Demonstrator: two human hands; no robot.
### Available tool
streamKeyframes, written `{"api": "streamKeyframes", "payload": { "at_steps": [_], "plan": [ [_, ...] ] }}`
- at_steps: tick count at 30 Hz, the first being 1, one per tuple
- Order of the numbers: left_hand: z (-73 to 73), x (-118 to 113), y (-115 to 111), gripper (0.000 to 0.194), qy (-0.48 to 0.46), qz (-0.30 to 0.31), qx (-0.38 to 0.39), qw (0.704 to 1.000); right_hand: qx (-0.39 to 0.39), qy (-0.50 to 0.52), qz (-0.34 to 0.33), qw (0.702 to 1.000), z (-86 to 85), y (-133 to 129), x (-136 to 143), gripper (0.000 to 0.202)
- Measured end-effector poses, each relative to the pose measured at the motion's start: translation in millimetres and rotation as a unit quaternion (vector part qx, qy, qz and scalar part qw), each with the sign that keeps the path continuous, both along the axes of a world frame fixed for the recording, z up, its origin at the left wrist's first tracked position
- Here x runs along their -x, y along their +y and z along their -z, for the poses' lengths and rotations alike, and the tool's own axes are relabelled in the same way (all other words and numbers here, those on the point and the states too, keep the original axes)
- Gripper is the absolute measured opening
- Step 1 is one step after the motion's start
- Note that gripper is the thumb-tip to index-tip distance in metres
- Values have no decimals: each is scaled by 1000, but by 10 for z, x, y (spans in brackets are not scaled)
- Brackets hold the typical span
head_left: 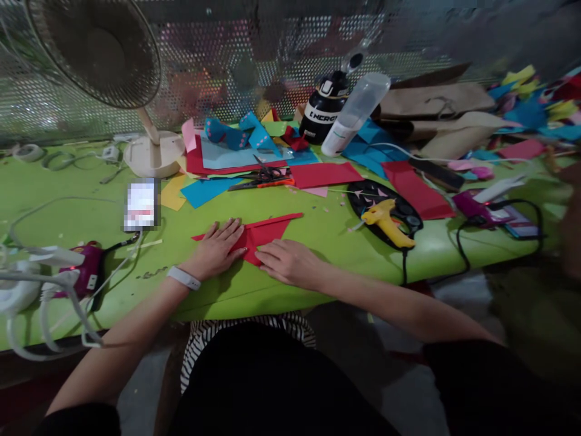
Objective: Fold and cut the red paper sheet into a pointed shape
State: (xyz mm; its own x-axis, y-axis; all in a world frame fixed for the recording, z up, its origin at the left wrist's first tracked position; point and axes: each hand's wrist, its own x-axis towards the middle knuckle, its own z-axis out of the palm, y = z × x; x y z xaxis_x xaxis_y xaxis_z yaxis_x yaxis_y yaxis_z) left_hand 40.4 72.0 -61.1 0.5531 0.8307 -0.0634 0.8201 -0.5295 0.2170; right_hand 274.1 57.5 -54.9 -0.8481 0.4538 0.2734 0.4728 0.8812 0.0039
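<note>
A folded red paper sheet (265,231) with a pointed tip lies on the green table (327,242) near its front edge. My left hand (218,247) presses flat on the sheet's left part, fingers spread. My right hand (285,261) rests flat on its lower right edge, fingers pointing left. Both hands touch the paper without gripping it. A white band sits on my left wrist.
Scissors (265,177) lie behind the paper among coloured sheets. A yellow glue gun (388,223) rests on a black tray at the right. A fan (109,54), phone (140,206), black bottle (324,109), clear bottle (358,112) and cables stand around.
</note>
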Motion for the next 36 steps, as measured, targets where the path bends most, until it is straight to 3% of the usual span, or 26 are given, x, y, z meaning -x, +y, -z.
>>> {"api": "streamKeyframes", "payload": {
  "at_steps": [3, 6, 9, 13, 17, 22, 27, 36],
  "plan": [
    [-20, -18, 40, 61, -13, -2, 7, 1000, -19, 1, 18, 1000, 9, 16, -7, 28],
    [-40, 5, 52, 60, -34, 3, 28, 999, 13, 36, 37, 999, 0, 49, -13, 27],
    [-83, 51, 54, 61, -50, 25, 56, 997, 95, 113, 69, 987, -12, 123, 5, 24],
    [-152, 92, 62, 64, -62, 40, 80, 994, 225, 215, 86, 946, -10, 258, 70, 16],
    [-161, 78, 68, 57, -127, 14, 94, 987, 301, 232, 120, 917, 20, 365, 128, 11],
    [-90, 10, 77, 36, -225, -80, 49, 970, 300, 229, 152, 913, 106, 405, 163, 8],
    [-63, -37, 94, 26, -190, -81, 29, 978, 298, 237, 148, 913, 137, 404, 170, 10],
    [-58, -61, 91, 32, -163, -94, 29, 982, 269, 248, 172, 915, 115, 442, 60, 14]
  ]
}}
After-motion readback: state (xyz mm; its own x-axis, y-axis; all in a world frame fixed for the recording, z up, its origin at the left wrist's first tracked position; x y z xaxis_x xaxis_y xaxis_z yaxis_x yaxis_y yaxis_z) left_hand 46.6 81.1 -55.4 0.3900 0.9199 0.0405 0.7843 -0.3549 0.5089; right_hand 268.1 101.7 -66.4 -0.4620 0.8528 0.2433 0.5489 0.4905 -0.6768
